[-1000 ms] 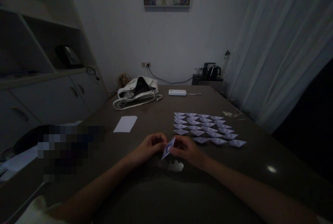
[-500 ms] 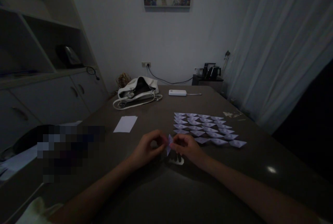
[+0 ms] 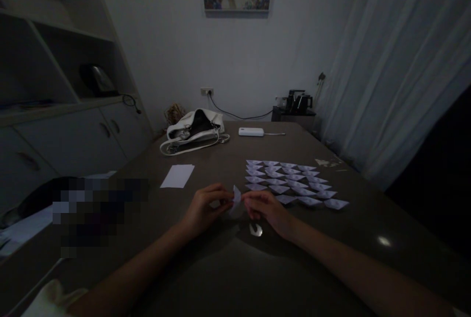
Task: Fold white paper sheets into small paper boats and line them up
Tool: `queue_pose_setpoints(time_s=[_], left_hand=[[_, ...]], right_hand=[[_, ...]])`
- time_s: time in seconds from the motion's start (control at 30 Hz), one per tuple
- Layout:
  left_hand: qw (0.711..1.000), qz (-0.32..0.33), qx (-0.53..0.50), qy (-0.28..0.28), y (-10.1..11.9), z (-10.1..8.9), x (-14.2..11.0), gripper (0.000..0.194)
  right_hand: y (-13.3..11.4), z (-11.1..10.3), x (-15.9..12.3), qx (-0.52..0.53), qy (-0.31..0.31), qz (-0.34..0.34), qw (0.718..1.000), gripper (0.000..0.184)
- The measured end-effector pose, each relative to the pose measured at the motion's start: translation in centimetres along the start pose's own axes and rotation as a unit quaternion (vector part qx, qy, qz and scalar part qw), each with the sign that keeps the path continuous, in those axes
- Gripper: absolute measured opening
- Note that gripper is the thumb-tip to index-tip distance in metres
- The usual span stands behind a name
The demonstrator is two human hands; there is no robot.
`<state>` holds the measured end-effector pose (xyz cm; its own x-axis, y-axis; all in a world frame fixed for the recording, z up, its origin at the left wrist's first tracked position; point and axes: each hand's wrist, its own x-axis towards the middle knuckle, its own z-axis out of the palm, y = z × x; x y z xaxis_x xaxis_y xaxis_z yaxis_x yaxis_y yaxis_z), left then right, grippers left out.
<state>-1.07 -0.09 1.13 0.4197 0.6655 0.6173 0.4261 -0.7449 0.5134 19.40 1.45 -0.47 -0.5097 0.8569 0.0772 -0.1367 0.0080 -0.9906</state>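
Observation:
A small folded piece of pale paper (image 3: pixel 236 194) is pinched between my two hands just above the dark table (image 3: pixel 221 277). My left hand (image 3: pixel 204 209) grips its left side with closed fingers. My right hand (image 3: pixel 267 209) holds its right side, fingers also closed. Just beyond my right hand, several folded paper boats (image 3: pixel 290 182) lie in neat rows on the table. A flat white sheet of paper (image 3: pixel 177 175) lies to the left of them.
A white handbag (image 3: pixel 193 130) and a white power bank (image 3: pixel 250 132) with a cable lie at the table's far end. Cabinets and shelves (image 3: pixel 55 111) stand on the left, a curtain (image 3: pixel 397 71) on the right. A kettle set (image 3: pixel 296 101) sits on a side table.
The folded paper has turned in my fingers from a slanted, flat face to a narrower upright shape. Both hands shifted slightly away from me.

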Motion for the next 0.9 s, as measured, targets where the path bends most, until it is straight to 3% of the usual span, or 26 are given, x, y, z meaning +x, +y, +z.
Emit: queue_pose_setpoints(time_s=[0.4,0.9], left_hand=[[0.999,0.005,0.003,0.053,-0.68,-0.3,-0.02,0.007],[0.999,-0.004,0.005,0.038,-0.11,-0.07,-0.2,0.007]], right_hand=[[-0.13,-0.21,-0.8,0.11,-0.105,0.055,0.987,0.039],[-0.07,-0.42,-0.42,0.13,-0.09,0.076,0.984,0.034]])
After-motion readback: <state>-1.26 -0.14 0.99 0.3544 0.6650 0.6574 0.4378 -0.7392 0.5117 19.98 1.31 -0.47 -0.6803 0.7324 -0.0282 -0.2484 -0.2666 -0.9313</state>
